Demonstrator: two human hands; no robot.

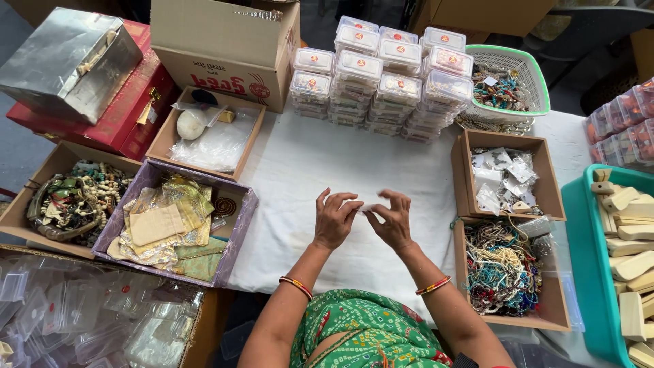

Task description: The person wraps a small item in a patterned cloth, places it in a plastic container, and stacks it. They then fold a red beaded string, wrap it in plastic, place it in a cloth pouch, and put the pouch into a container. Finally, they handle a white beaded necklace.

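Fingers (351,204) of both hands pinch sth tiny and pale between them, prob a small clear pouch, held just over the white desk (300,170) in front of the body. Left hand (335,221) and right hand (393,221) meet at the tips. Box of beaded necklaces (501,269) sits to the right w/ a box of packets (504,178) behind it; fabric pouch box (170,225) on the left.

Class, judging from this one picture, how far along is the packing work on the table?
Done: clear lidded boxes stand stacked at the back. In hand: left hand and right hand pinch something small and pale; what it is cannot be told. Left: loose beads fill a cardboard tray.
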